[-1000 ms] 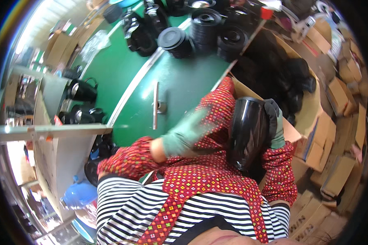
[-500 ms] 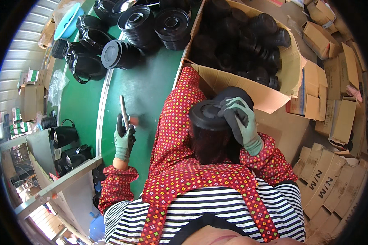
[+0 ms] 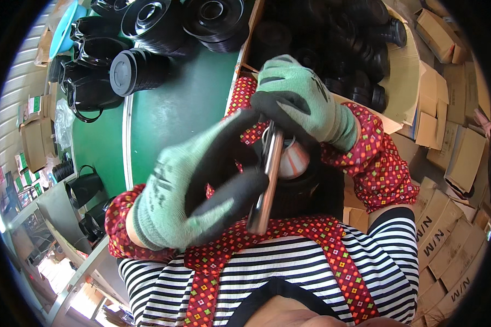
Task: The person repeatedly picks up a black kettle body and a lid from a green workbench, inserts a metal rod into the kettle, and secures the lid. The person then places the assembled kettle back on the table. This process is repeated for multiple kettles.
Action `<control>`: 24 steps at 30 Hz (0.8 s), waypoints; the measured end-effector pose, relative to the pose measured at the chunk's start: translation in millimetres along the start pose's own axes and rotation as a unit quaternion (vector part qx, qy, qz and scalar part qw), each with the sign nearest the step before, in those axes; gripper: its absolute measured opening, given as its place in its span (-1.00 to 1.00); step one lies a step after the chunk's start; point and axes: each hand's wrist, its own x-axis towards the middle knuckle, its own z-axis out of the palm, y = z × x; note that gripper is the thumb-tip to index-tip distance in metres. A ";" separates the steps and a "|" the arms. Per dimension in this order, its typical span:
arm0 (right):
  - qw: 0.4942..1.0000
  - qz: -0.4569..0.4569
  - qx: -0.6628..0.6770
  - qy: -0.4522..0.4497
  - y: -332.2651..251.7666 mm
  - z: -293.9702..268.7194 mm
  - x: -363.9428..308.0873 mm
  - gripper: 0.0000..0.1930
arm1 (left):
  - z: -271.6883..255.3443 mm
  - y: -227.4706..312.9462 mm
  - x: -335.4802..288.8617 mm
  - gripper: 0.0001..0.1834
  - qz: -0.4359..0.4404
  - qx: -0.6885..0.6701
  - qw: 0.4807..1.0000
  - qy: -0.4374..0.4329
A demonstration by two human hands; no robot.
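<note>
My left hand (image 3: 174, 185), in a green glove with a dark palm, is closed around a hand tool with a shiny metal bar (image 3: 269, 182). Motion blurs its fingers. Beside the bar sits a round white-and-orange part (image 3: 293, 159). Over the bar's upper end, my right hand (image 3: 297, 101) has its gloved fingers curled and pressed together; what they pinch is hidden. Below the hands, against my red patterned apron, a black round container (image 3: 300, 193) shows only in part.
Stacks of black round parts (image 3: 213, 22) and black handled pots (image 3: 95, 90) stand on the green table (image 3: 174, 120). An open carton (image 3: 406, 82) of black parts is beyond my right hand. Flattened cartons (image 3: 447, 234) lie at the right. A blue basin (image 3: 65, 30) is far left.
My left hand has brought the metal-barred tool from over the green table to my lap. My right hand has left the black container's lid and risen to the tool's upper end.
</note>
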 end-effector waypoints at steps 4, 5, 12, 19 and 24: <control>0.977 -0.037 0.160 0.138 56.1 60.5 -49.3 -0.68 | 0.4 -19.3 46.2 -0.37 0.321 0.085 0.943 0.008; 0.974 -0.027 0.190 0.117 63.4 66.1 -55.7 -0.67 | 8.0 -15.7 55.4 -0.38 0.351 0.072 0.933 -0.034; 0.988 -0.071 0.102 0.091 64.6 77.4 -65.6 -0.54 | 85.6 -4.5 69.6 -0.43 0.312 0.209 0.922 -0.096; 0.951 0.011 0.305 0.052 28.3 64.4 -40.7 -0.64 | 94.4 -12.7 61.5 -0.30 0.339 0.231 0.910 -0.063; 0.983 0.046 0.165 0.069 -1.4 64.6 -42.9 -0.68 | 81.3 -40.2 33.7 -0.34 0.454 0.124 0.878 -0.089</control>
